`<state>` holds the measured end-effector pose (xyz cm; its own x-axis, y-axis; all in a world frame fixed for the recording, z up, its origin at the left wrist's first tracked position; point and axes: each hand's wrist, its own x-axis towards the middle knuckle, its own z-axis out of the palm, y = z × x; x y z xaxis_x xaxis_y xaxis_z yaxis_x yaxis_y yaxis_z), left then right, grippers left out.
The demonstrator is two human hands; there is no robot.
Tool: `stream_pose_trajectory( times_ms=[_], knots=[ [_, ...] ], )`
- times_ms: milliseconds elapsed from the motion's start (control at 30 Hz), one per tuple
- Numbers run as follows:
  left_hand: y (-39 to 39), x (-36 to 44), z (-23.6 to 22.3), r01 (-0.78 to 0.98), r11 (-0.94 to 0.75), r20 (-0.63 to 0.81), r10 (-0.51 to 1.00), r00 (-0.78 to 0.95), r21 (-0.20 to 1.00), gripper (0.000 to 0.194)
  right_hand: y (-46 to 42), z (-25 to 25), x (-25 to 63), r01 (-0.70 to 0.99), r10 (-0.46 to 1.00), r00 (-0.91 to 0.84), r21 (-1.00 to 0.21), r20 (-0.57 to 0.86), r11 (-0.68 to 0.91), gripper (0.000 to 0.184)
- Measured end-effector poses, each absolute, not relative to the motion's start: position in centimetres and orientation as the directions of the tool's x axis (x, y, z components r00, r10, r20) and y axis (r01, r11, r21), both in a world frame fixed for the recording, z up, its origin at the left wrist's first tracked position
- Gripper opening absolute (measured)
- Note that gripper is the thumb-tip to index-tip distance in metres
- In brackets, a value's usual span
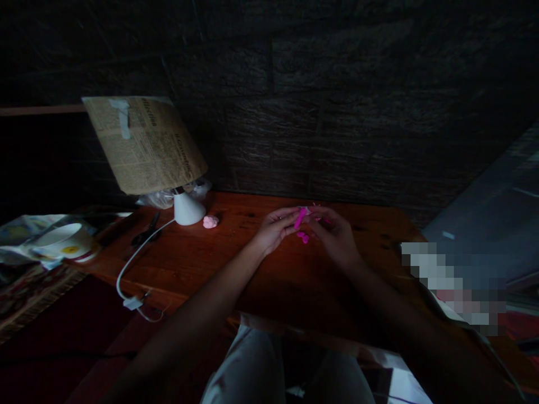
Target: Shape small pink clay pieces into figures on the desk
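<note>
My left hand [274, 229] is closed, its fingertips pinching a bright pink strip-like piece [300, 217] above the wooden table. My right hand [334, 233] meets it from the other side, fingers curled in on the same piece. More bright pink shows by the right fingers, partly hidden by them. Just below the hands, a small bright pink lump [302, 238] appears to lie on the tabletop. The light is dim, so what the pink material is made of cannot be made out.
On the wooden table [236, 269] stands a lamp with a newsprint-patterned shade [145, 146], its white cord [126, 266] hanging over the front edge. A pale pink lump [210, 221], dark scissors [146, 231] and a white bowl [69, 241] are leftward. A blurred-out object [458, 286] lies right.
</note>
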<state>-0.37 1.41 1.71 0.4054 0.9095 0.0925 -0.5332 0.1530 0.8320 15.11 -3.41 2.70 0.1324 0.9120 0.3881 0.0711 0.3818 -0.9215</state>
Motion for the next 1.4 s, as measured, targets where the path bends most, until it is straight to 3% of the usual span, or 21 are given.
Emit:
stream_pose_trajectory(
  times_ms=[400,533,667,800,900,1000,1167,1267,1400],
  knots=[
    [1.2,-0.3,2.0,-0.536,0.22,0.037,0.904,0.427,0.815,0.018,-2.7,2.0,15.5,0.079,0.903,0.095,-0.907,0.419,0.413,0.035],
    [1.3,-0.4,2.3,-0.571,0.206,0.044,0.918,0.393,0.795,0.017,-1.8,1.5,17.5,0.316,0.926,0.061,-0.887,0.373,0.336,0.029],
    [1.4,-0.7,2.4,-0.564,0.217,0.042,0.911,0.41,0.797,0.017,-1.4,0.4,18.4,0.562,0.937,-0.1,-0.758,0.336,0.332,0.02],
    [1.5,-1.2,1.9,-0.43,0.196,0.055,0.862,0.505,0.881,0.027,-1.3,-0.2,18.2,0.62,0.924,-0.227,-0.686,0.308,0.381,0.014],
    [1.6,-1.4,1.3,-0.192,0.073,0.06,0.792,0.608,0.979,0.033,-1.2,-0.1,18.6,0.633,0.934,-0.223,-0.686,0.28,0.358,0.011],
    [1.5,-1.5,0.8,0.005,-0.134,0.091,0.7,0.708,0.991,0.029,-1.2,0.5,19.5,0.548,0.947,-0.245,-0.777,0.206,0.31,0.01],
    [1.6,-1.6,0.6,0.139,-0.426,0.156,0.586,0.795,0.894,0.023,-1.7,1.7,20.2,0.341,0.958,-0.269,-0.92,0.101,0.193,0.02],
    [1.7,-1.7,0.6,0.115,-0.47,0.212,0.585,0.783,0.875,0.021,-2.0,2.1,19.8,0.217,0.974,-0.215,-0.969,0.068,0.116,0.026],
    [1.7,-1.4,0.8,0.028,-0.425,0.321,0.722,0.613,0.905,0.025,-2.3,2.4,19.0,0.04,0.982,-0.187,-0.999,0.018,0.026,0.031]
  ],
)
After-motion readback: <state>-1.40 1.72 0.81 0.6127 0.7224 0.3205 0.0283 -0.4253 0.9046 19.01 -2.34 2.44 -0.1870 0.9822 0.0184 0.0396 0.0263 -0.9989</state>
